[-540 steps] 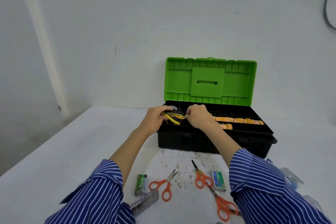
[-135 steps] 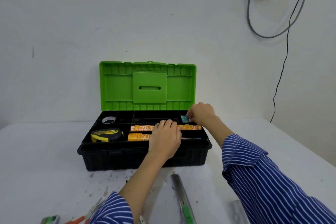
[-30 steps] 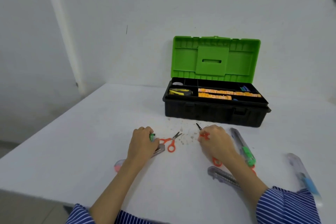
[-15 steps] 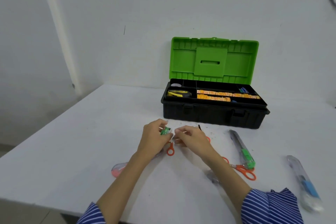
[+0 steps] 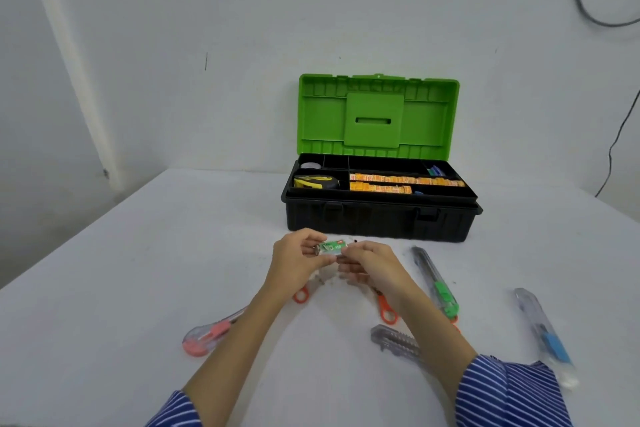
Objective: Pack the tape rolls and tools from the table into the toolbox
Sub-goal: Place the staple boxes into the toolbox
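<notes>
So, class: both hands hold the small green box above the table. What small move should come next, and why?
Probably carry the small green box, pinched between left hand and right hand, forward to the open toolbox, whose tray has bare compartments.

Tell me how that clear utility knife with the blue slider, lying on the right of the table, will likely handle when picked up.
The clear plastic utility knife with the blue slider looks long, thin and rigid, so it should lift stiffly. Its flat body probably won't roll on the white table. The smooth shell may be a bit slippery. It looks light for its length.
</notes>
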